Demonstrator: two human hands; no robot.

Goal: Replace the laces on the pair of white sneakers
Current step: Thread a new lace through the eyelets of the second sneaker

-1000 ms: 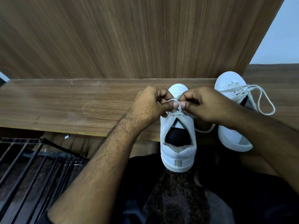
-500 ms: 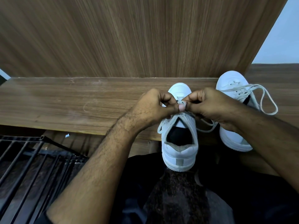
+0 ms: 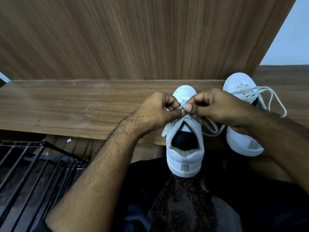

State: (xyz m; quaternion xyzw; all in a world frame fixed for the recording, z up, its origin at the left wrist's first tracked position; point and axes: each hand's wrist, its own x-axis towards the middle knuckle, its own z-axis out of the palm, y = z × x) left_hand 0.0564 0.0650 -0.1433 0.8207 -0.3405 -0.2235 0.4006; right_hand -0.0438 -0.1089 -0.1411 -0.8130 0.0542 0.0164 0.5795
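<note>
Near sneaker (image 3: pixel 184 148), heel overhanging shelf (image 3: pixel 66 106) edge, lace (image 3: pixel 183 106) pinched above its tongue by left hand (image 3: pixel 157 109) and right hand (image 3: pixel 215 106): risk, hard tug tips sneaker off, or lace slips free.

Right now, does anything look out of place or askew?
Slightly: the near sneaker overhangs the wooden shelf edge, heel out, while both hands pinch its lace. The second sneaker has loose laces trailing.

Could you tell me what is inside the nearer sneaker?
The sneaker shows only a dark opening below the white tongue; nothing is visible in it. Its depths are too dark to judge.
</note>
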